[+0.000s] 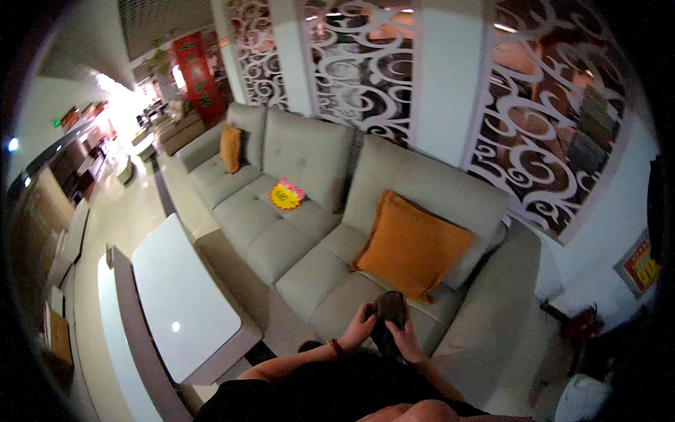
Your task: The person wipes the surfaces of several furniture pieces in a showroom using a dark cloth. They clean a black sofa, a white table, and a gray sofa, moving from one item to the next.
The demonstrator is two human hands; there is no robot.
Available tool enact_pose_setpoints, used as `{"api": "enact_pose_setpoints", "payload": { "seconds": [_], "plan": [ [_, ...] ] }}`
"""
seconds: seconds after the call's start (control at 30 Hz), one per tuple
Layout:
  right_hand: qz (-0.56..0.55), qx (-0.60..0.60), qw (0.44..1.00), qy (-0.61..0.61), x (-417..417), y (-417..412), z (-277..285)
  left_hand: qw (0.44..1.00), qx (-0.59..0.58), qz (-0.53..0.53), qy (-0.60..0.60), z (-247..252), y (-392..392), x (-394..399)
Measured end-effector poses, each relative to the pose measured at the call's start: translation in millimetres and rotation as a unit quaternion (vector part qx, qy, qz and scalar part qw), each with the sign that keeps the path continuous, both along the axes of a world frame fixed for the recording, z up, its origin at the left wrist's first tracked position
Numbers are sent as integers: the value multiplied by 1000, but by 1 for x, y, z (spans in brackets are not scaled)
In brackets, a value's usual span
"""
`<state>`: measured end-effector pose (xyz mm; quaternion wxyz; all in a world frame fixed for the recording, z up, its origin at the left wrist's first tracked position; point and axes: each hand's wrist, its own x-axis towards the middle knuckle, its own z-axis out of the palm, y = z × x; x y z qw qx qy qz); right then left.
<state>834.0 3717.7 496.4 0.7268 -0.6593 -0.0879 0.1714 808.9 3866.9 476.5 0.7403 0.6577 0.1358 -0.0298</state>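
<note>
Close before my body, my left hand [364, 322] and my right hand [403, 333] both grip a dark brown cloth [391, 306], bunched between them. A beaded bracelet [335, 346] circles my left wrist. Just beyond the hands is a grey-beige tufted sofa [311, 285], its near seat below and ahead of the cloth. An orange cushion [416, 242] leans on the near backrest, and its lower corner lies close past the cloth. On the middle seat stands a yellow sign with a jagged edge [285, 196] and pink trim, bearing writing. A smaller orange cushion [230, 147] rests at the far end.
A white-topped coffee table [182, 295] stands left of the sofa, with a long low white-topped unit [118, 327] beside it. White scroll-cut panels [364, 68] line the wall behind. The sofa's wide armrest [490, 316] is at my right. Pale glossy floor [124, 211] runs away at left.
</note>
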Motion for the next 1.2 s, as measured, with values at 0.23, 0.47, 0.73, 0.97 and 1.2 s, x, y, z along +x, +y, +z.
{"api": "enact_pose_setpoints", "payload": {
  "seconds": [0.23,0.47,0.73,0.97,1.2],
  "plan": [
    [-193,-85,977,-45,46,-82,-77,978,87,-178,-71,-44,-16,79],
    [-370,20,912,176,63,-98,-74,969,68,-186,-147,-76,17,189],
    [-500,15,857,122,158,-86,-93,946,-303,-95,56,-102,78,438],
    [-496,-181,848,-42,368,-79,-70,840,428,15,-334,-67,142,690],
    [-485,-361,769,-210,614,-63,-52,697,637,85,-317,-120,169,797]
  ]
}}
